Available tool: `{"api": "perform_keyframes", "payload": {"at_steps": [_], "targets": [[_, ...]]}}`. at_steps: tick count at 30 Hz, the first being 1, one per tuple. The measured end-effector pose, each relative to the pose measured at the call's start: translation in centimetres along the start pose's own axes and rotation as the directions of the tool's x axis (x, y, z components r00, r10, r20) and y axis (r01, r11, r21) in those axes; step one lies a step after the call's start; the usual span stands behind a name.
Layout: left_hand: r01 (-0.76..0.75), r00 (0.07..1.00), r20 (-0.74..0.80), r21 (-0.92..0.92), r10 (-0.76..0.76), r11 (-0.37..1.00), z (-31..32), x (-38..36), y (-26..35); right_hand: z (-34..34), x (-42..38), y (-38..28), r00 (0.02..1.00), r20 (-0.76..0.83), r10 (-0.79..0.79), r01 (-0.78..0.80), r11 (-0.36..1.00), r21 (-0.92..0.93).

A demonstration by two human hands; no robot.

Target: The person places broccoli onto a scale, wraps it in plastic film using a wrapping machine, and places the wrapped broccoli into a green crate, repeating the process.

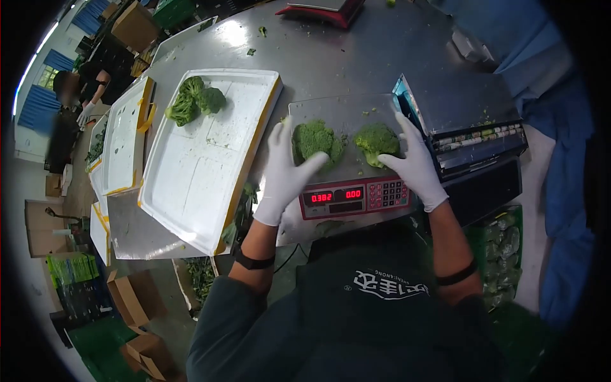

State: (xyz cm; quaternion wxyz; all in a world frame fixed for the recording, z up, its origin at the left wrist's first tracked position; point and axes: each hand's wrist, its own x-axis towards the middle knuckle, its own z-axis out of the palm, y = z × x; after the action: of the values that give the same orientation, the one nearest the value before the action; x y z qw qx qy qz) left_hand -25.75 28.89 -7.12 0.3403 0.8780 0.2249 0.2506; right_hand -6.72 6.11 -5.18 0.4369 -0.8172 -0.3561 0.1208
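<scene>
Two broccoli heads lie on the clear pan [353, 114] of a red digital scale [355, 198], whose display reads 0.382 and 0.00. My left hand [285, 167], in a white glove, is spread at the pan's left side, its thumb reaching over the edge of the left broccoli head [313, 139]. On the other side, my gloved right hand [417, 167] is also spread, with the thumb at the base of the right broccoli head [377, 143]. Neither hand is closed round a head. More broccoli [194, 102] rests in the white tray [210, 162] to the left.
Right of the scale stands a dark machine [477, 143] with rolls in it. Another red scale [324, 11] sits at the table's far edge. A second white tray [124, 143] is farther left, near a person [76, 95]. Cardboard boxes [137, 302] are on the floor.
</scene>
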Motion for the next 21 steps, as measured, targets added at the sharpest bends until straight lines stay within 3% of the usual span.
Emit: {"api": "perform_keyframes", "payload": {"at_steps": [2,4,5,6,7,8,9,11,12,13,14,16,18,20,21], "targets": [[0.086,0.992,0.098,-0.013,-0.084,0.996,1.0,0.0,3.5,1.1,0.2,0.1,0.997,0.074,-0.015,0.014,1.0,0.009],[0.137,0.985,0.094,0.086,-0.145,0.987,1.7,0.4,5.6,2.4,0.3,1.2,0.991,-0.028,-0.132,0.13,0.99,-0.057],[0.016,1.0,0.008,0.114,-0.017,0.993,2.1,0.5,6.0,2.0,0.0,0.5,0.989,0.007,-0.151,0.151,0.988,-0.043],[-0.044,0.999,0.028,0.204,0.039,0.978,2.3,0.3,6.6,2.5,-0.8,1.0,0.986,-0.006,-0.169,0.169,0.985,0.044],[-0.046,0.999,-0.02,0.09,0.048,0.995,2.4,-0.2,7.6,1.5,-1.6,0.3,0.989,-0.014,-0.144,0.145,0.989,0.034],[0.067,0.998,0.02,-0.021,-0.066,0.998,1.8,-0.5,10.3,-0.3,-2.4,0.0,0.982,-0.002,-0.19,0.19,0.981,0.044],[0.06,0.997,0.052,-0.038,-0.058,0.997,1.9,-1.0,10.9,-2.3,-3.4,0.0,0.985,0.023,-0.172,0.169,0.982,0.085],[0.047,0.998,0.06,-0.314,-0.029,0.948,3.7,-1.4,13.7,-7.7,-5.0,-0.7,0.989,0.033,-0.147,0.139,0.975,0.174],[0.065,0.997,0.073,-0.41,-0.038,0.91,4.6,-1.5,16.2,-10.5,-5.9,-0.2,0.987,0.02,-0.156,0.15,0.972,0.183],[0.157,0.987,0.122,-0.618,-0.103,0.771,6.2,-0.7,19.8,-13.4,-6.0,1.1,0.98,-0.019,-0.196,0.196,0.958,0.208],[0.152,0.986,0.151,-0.603,-0.075,0.783,8.0,-0.1,21.4,-16.6,-5.8,2.1,0.986,-0.007,-0.165,0.163,0.965,0.204],[-0.05,0.993,0.077,-0.423,0.09,0.905,12.7,2.5,23.3,-21.7,-4.1,6.7,0.985,-0.069,-0.161,0.169,0.976,0.139],[-0.033,0.995,0.06,-0.505,0.074,0.862,18.3,6.0,24.7,-25.6,-1.3,10.9,0.986,-0.155,-0.063,0.091,0.979,0.181],[0.009,0.992,0.107,-0.616,0.072,0.788,23.0,9.6,25.9,-29.0,2.4,14.6,0.986,-0.158,-0.061,0.075,0.993,0.086],[-0.013,0.987,0.12,-0.588,0.103,0.809,24.9,11.1,26.1,-29.9,4.3,16.6,0.981,-0.167,-0.101,0.108,0.994,0.032]]}}
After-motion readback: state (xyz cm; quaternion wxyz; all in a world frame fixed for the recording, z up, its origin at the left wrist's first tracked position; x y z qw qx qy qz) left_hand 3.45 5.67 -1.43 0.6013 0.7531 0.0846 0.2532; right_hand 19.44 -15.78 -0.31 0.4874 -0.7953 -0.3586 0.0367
